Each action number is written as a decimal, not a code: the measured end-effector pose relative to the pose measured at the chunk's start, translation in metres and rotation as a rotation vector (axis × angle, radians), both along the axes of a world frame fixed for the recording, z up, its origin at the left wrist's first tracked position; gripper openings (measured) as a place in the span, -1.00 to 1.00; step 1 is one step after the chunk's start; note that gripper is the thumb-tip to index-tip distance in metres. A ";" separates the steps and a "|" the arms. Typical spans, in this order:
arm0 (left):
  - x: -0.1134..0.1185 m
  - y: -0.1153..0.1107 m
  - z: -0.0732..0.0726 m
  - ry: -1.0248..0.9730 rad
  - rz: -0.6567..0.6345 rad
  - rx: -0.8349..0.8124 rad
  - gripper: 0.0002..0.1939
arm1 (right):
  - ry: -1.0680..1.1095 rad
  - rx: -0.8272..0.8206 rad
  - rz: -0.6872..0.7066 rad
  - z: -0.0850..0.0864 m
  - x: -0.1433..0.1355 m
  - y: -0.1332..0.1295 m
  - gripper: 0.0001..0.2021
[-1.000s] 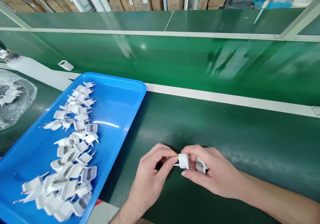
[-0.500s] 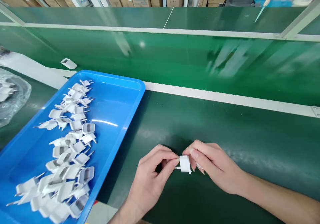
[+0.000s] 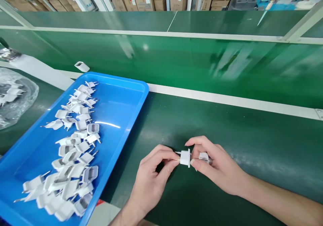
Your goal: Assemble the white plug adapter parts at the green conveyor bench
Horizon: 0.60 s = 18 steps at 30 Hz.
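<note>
Left hand [image 3: 153, 175]: thumb and index finger pinched nearly closed on pin of plug [image 3: 185, 157]. Plug between hands, pins toward left hand, above green bench [image 3: 217, 126]. Right hand [image 3: 214, 163]: thumb at flanged end of plug, index finger raised, part-open — second white piece [image 3: 204, 157] held in curled fingers. Blue tray [image 3: 118, 95] on bench, beyond left hand — white housings [image 3: 72, 155] piled inside. Clear bag [image 3: 22, 101] beside tray.
</note>
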<state>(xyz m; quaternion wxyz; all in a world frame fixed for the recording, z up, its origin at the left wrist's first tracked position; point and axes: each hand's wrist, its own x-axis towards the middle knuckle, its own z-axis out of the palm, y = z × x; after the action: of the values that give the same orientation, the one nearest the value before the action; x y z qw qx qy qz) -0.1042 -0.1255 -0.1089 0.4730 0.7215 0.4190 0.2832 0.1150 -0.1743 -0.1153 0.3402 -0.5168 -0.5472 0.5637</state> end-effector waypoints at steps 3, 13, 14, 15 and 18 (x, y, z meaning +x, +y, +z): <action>-0.001 -0.001 -0.001 -0.032 0.001 0.025 -0.92 | -0.003 0.046 -0.021 -0.003 0.000 -0.003 -0.72; 0.000 0.001 0.000 -0.041 0.034 0.079 -0.91 | 0.021 0.022 0.043 -0.003 -0.002 0.000 -0.74; 0.000 0.002 -0.001 -0.042 0.038 0.065 -0.92 | 0.011 0.028 0.039 -0.003 -0.003 0.000 -0.75; 0.000 0.002 -0.001 -0.045 0.041 0.048 -0.92 | 0.004 0.037 0.040 -0.003 -0.004 0.001 -0.76; 0.000 0.002 -0.003 -0.043 0.056 -0.029 -0.91 | -0.015 0.064 0.056 -0.005 -0.006 -0.001 -0.76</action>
<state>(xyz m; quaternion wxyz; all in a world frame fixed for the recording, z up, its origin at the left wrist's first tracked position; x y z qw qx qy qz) -0.1043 -0.1236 -0.1118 0.4841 0.6963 0.4327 0.3058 0.1093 -0.1753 -0.1200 0.3364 -0.4946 -0.5816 0.5513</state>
